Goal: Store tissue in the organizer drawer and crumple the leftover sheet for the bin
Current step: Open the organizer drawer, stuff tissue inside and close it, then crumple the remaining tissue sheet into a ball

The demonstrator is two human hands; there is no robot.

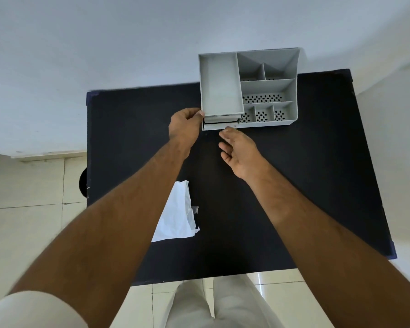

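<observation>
A grey plastic organizer (268, 87) with several open compartments stands at the far side of the black table (294, 185). Its drawer (219, 125) at the front left is slightly out, showing a dark gap. My left hand (185, 129) grips the organizer's front left corner with thumb and fingers. My right hand (238, 150) hovers just in front of the drawer, fingers apart, one fingertip touching the drawer front. A white tissue sheet (178, 214) lies flat on the table nearer to me, partly hidden under my left forearm.
The table's near edge ends above my legs and the tiled floor (29, 209). A white wall (104, 43) rises right behind the table and organizer. A dark round object (83, 182) shows by the table's left edge.
</observation>
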